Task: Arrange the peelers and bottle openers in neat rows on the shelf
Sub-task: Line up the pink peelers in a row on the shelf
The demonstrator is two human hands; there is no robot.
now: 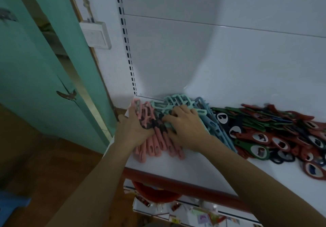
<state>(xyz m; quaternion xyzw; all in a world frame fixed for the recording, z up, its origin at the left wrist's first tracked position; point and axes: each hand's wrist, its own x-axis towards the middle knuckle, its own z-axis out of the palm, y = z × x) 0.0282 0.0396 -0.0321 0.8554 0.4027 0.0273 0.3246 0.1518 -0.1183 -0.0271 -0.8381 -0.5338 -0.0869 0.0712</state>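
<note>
Pink peelers (155,148) lie side by side at the left end of the white shelf (185,172), handles toward me. Behind them sit mint-green peelers (174,100), and light blue peelers (214,126) run along to their right. My left hand (134,129) rests on the left part of the pink row, fingers over their heads. My right hand (185,128) lies on the peelers between the pink and blue rows, fingers bent down onto them. A loose heap of red, green and dark blue bottle openers (275,135) fills the shelf's right part.
The shelf has a red front edge (176,185). A slotted upright (127,47) and white back panel stand behind it. A lower shelf with small goods (194,214) shows beneath. A green door (44,68) and a wall switch (96,34) are at the left.
</note>
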